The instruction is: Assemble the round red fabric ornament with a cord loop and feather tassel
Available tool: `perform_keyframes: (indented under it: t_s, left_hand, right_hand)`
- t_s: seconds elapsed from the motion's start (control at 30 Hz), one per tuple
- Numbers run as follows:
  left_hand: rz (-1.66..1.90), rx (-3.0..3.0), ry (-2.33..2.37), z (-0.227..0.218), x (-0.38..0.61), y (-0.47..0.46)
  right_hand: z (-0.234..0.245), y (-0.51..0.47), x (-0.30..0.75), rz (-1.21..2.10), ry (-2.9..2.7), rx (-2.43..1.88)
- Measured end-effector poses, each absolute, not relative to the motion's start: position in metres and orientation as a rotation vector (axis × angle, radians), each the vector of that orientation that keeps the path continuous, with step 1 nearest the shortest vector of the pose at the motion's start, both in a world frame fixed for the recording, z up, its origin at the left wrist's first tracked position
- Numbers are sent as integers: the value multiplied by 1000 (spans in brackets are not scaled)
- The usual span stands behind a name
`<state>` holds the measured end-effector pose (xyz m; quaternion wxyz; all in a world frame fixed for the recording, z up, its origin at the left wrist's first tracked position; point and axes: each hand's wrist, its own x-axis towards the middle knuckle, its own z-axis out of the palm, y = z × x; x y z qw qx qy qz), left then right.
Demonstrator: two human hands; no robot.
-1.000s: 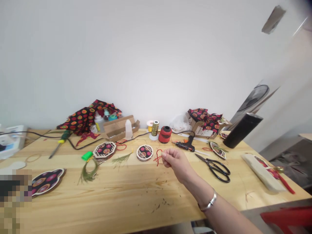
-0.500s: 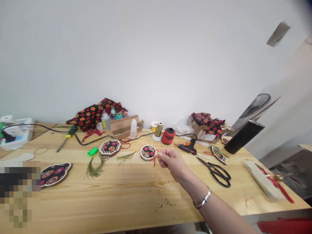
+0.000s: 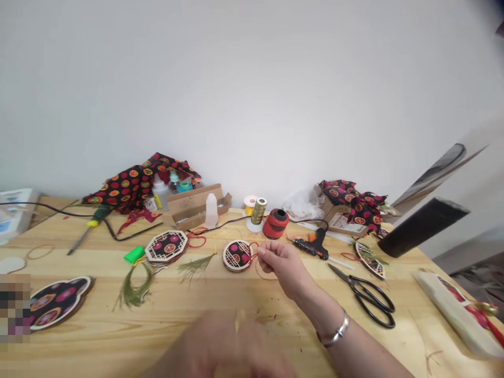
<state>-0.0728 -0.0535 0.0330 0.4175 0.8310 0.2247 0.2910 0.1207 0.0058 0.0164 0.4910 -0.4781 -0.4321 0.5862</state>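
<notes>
Head view: right hand (image 3: pixel 281 265) pinched closed on a thin red cord (image 3: pixel 255 245) that runs from a round lattice-framed fabric disc (image 3: pixel 238 255), lying flat on the wooden counter (image 3: pixel 98 273) just left of that hand. Disc judged light and stiff, its fretwork fragile, best taken by the solid rim; cord soft, slack. Left hand (image 3: pixel 224 344) blurred at near edge, grip state indeterminable.

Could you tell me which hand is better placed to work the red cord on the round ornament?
The right hand, probably: it appears to pinch the red cord by the round ornament, while the left hand is blurred, farther away.
</notes>
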Motion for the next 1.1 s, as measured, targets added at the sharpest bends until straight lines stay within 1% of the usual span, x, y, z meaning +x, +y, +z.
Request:
perform_keyframes:
  t_s: [0.07,0.1,0.13,0.2,0.37,0.53,0.67,0.9,1.1]
  left_hand:
    - [833,2030,776,42,-61,-34]
    - [957,1955,1015,44,-54,-24]
    - [1024,1931,1138,43,-47,-13]
    - [1136,1934,1237,37,-36,4]
    - [1032,1747,1251,14,-27,20]
    - [847,1539,1148,6,-28,19]
    - [797,1446,1143,8,-28,17]
    - [771,1490,1279,18,-24,12]
    - [796,1354,1273,25,-21,10]
  right_hand:
    - [19,7,122,1420,-1063,-1163]
    - [20,8,123,1415,-1076,-1167]
    - [21,8,124,1405,-1093,-1176]
    - [21,9,126,1373,-1135,-1202]
    - [14,13,130,1326,-1177,-1241]
    - [4,15,129,1353,-1163,-1230]
    - [-1,13,130,1373,-1146,-1233]
    - [1,12,131,1374,-1127,-1256]
    - [9,9,128,1286,-1188,-1285]
